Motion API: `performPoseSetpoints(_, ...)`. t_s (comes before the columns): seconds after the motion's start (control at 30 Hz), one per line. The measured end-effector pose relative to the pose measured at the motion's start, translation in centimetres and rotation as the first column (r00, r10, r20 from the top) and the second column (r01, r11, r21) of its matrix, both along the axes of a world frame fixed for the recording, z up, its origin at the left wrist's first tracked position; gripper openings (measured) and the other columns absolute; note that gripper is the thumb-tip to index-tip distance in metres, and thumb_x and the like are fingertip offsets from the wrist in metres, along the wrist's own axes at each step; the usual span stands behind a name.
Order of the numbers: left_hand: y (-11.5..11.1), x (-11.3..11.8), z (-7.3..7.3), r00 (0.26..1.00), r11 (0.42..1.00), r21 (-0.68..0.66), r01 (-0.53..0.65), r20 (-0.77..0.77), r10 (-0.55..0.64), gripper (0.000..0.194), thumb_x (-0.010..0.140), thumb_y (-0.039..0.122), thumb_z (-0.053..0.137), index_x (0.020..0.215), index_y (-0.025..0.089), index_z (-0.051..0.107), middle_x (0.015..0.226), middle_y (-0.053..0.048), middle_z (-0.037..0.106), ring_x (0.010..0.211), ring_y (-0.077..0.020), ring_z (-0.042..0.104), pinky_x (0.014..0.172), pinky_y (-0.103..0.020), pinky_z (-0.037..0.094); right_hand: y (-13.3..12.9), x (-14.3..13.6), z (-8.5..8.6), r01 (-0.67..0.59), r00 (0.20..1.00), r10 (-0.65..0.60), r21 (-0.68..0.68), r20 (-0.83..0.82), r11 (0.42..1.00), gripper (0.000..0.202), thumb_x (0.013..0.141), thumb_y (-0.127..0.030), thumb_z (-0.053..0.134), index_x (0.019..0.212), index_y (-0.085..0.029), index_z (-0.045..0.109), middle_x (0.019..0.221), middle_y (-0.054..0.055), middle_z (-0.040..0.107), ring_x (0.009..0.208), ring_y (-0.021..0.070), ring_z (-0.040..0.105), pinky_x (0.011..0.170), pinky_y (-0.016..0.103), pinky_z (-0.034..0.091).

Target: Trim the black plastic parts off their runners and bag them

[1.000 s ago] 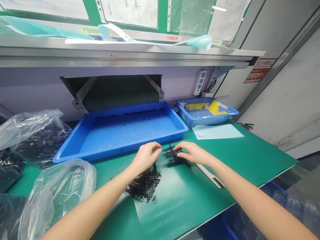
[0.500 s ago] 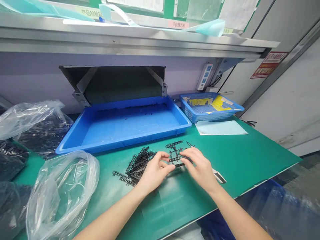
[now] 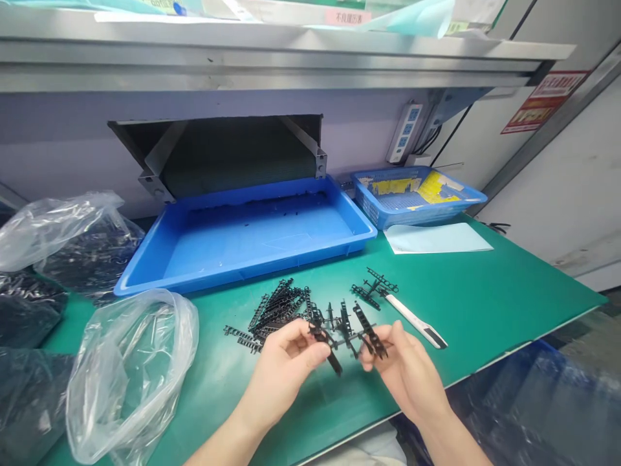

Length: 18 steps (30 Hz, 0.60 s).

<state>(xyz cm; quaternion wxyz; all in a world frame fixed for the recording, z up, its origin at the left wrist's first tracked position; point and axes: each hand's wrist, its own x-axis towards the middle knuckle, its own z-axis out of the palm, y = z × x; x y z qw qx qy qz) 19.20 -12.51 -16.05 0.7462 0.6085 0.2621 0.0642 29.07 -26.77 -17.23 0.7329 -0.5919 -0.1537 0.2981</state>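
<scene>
- Along the near side, the front edge of the green table is seen slanting up and away to the right; it is crossed by the right forearm, and wide open room is offered on the bare green to the right of the right hand.
- By the left hand, one end of a black lattice frame is pinched between thumb and fingers; the opposite end is grasped at the fingertips of the right hand, the exact contact being partly hidden.
- Over the table, between both hands, the frame is held tilted. Its long axis is stretched sideways from hand to hand, while its ladder-like bars are slanted, upper ends to the left, lower ends to the right.
- Just past the left hand, a pile of black parts is heaped; farther left, room is taken up by a clear plastic bag.
- Beyond the right hand, a smaller black piece is laid beside the tip of a white tool, whose dark end is pointed right and nearer.
- Farther back, a blue tray is set behind the pile; to its right, a pale blue sheet and a blue basket are placed.
- Against the lilac wall, a power strip is mounted below a metal shelf.
</scene>
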Motion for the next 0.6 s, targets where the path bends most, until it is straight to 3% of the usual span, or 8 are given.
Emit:
performPoseSetpoints(0.07,-0.4,-0.9,-0.1,0.999,0.985,-0.166,0.036,0.005,-0.036,0.027,0.062,0.042,0.073,0.064,0.018,0.059,0.062,0.0,0.052,0.057,-0.0116,0.046,0.052,-0.022,0.039,-0.4,0.0,0.1,-0.113,0.974,0.127,-0.087,0.185,0.99,0.036,0.083,-0.05,0.051,0.088,-0.018,0.066,0.08,0.008,0.064,0.052,0.0131,0.055,0.054,0.028,0.052)
performPoseSetpoints(0.13,-1.0,-1.8,-0.4,0.999,0.952,-0.302,0.043,0.007,-0.043,0.032,0.059,0.044,0.075,0.064,0.017,0.059,0.059,0.001,0.051,0.052,-0.0098,0.044,0.047,-0.02,0.036,-0.6,-0.4,0.0,-0.228,0.866,0.273,-0.155,0.42,0.961,0.027,0.083,-0.04,0.055,0.099,-0.021,0.065,0.093,0.008,0.064,0.059,0.0133,0.057,0.063,0.029,0.053)
performPoseSetpoints(0.2,-1.6,-2.5,-0.6,0.999,0.918,-0.394,0.032,-0.005,-0.037,0.034,0.057,0.046,0.076,0.062,0.017,0.06,0.054,0.001,0.05,0.048,-0.0088,0.041,0.045,-0.02,0.034,-0.5,-1.3,-0.3,-0.287,0.772,0.335,-0.174,0.541,0.942,0.023,0.087,-0.033,0.05,0.097,-0.022,0.067,0.086,0.006,0.066,0.057,0.013,0.056,0.068,0.029,0.053)
performPoseSetpoints(0.3,-2.7,-3.2,-0.5,0.999,0.875,-0.484,-0.001,-0.038,-0.02,0.034,0.054,0.046,0.078,0.062,0.016,0.064,0.055,-0.002,0.054,0.052,-0.0106,0.045,0.054,-0.024,0.038,-0.2,-2.7,-1.0,-0.216,0.738,0.286,-0.187,0.612,0.958,0.028,0.09,-0.026,0.041,0.088,-0.021,0.069,0.072,0.004,0.066,0.052,0.0128,0.056,0.063,0.026,0.052)
performPoseSetpoints(0.4,-3.2,-3.5,-0.1,0.994,0.861,-0.497,-0.105,-0.074,0.078,0.029,0.059,0.043,0.076,0.07,0.018,0.064,0.068,-0.003,0.057,0.064,-0.0141,0.05,0.065,-0.027,0.041,0.0,-3.4,-1.6,-0.099,0.655,0.209,-0.192,0.726,0.976,0.027,0.09,-0.025,0.04,0.085,-0.019,0.065,0.069,0.004,0.065,0.06,0.0154,0.06,0.057,0.025,0.05)
performPoseSetpoints(0.47,-3.0,-3.5,0.0,0.984,0.853,-0.49,-0.18,-0.102,0.148,0.024,0.065,0.041,0.071,0.072,0.02,0.061,0.072,-0.002,0.054,0.066,-0.0141,0.049,0.064,-0.028,0.042,-0.1,-3.3,-1.8,-0.032,0.6,0.179,-0.201,0.779,0.979,0.026,0.091,-0.024,0.037,0.086,-0.019,0.062,0.067,0.004,0.064,0.063,0.0163,0.06,0.058,0.026,0.048)
performPoseSetpoints(0.53,-2.1,-3.6,-0.2,0.975,0.826,-0.519,-0.222,-0.108,0.194,0.021,0.067,0.037,0.069,0.07,0.021,0.057,0.072,0.0,0.05,0.059,-0.0114,0.046,0.056,-0.025,0.04,-0.4,-3.0,-1.6,-0.081,0.574,0.248,-0.247,0.781,0.965,0.029,0.094,-0.023,0.032,0.087,-0.019,0.06,0.067,0.003,0.064,0.063,0.0158,0.059,0.06,0.027,0.047)
performPoseSetpoints(0.6,-1.1,-3.6,-0.4,0.983,0.817,-0.547,-0.181,-0.07,0.171,0.02,0.066,0.035,0.069,0.069,0.02,0.055,0.069,0.002,0.047,0.05,-0.0073,0.038,0.046,-0.022,0.033,-0.7,-2.6,-1.2,-0.253,0.522,0.413,-0.327,0.746,0.91,0.034,0.095,-0.024,0.026,0.087,-0.018,0.059,0.066,0.003,0.063,0.061,0.0153,0.056,0.057,0.026,0.044)
